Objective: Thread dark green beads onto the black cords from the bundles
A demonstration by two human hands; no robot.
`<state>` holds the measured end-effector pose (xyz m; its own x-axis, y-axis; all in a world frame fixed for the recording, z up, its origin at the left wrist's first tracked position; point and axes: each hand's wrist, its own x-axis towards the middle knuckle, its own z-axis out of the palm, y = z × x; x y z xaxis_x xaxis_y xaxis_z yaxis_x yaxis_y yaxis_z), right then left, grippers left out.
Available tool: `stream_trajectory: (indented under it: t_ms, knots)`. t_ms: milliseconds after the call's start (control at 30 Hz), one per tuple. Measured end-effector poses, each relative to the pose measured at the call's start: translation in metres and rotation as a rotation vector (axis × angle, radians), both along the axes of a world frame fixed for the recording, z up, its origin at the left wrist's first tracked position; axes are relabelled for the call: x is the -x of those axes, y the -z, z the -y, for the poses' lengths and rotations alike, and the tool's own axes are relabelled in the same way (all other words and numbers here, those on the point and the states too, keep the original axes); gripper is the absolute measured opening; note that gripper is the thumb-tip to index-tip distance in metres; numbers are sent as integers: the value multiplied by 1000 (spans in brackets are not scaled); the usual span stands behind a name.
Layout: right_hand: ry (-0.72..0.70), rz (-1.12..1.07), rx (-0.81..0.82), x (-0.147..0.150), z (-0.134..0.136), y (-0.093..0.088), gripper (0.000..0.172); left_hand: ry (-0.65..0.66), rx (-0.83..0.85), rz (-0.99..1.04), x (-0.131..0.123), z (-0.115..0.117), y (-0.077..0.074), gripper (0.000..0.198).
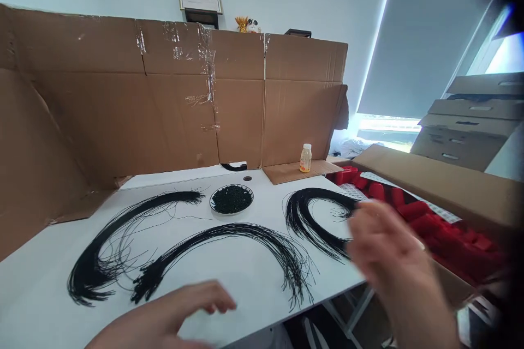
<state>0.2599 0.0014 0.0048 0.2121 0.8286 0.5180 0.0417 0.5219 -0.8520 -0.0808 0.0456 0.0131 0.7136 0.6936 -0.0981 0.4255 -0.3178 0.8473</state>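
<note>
My left hand (pixel 176 311) hovers over the front of the white table, fingers loosely bent and apart from the thumb, with nothing visible in it. Just beyond it lies a curved bundle of black cords (pixel 229 230), with thick dark ends at its left. My right hand (pixel 388 251) is raised at the table's right edge, blurred by motion. It overlaps a looped bundle of black cords (pixel 301 212); whether it touches them or holds anything is unclear. Another black cord bundle (pixel 92 253) curves along the left. A round dish (pixel 211 204) of small dark pieces sits behind the middle bundle.
Cardboard panels (pixel 176 114) stand around the back and left of the table (pixel 245 278). A small white-capped bottle (pixel 305 158) stands on a cardboard flap (pixel 282 173). At right is an open carton (pixel 442 180) of red items (pixel 421 218), with stacked boxes (pixel 462 136) behind.
</note>
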Motion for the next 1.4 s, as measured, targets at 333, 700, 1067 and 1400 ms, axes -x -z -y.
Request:
stream_trajectory:
  t_ms: [333,700,1067,1400]
  knots:
    - [-328,220,137,80,-20,15,23,-580,-70,612,-87,18,10,11]
    - [-366,144,153,92,-18,14,12,-707,-95,744,-83,18,26,13]
    - [-238,102,231,103,-13,15,14,-827,-182,866,-95,23,37,16]
    - [-285,289,144,87,-24,20,20,-731,-105,920,-102,18,42,11]
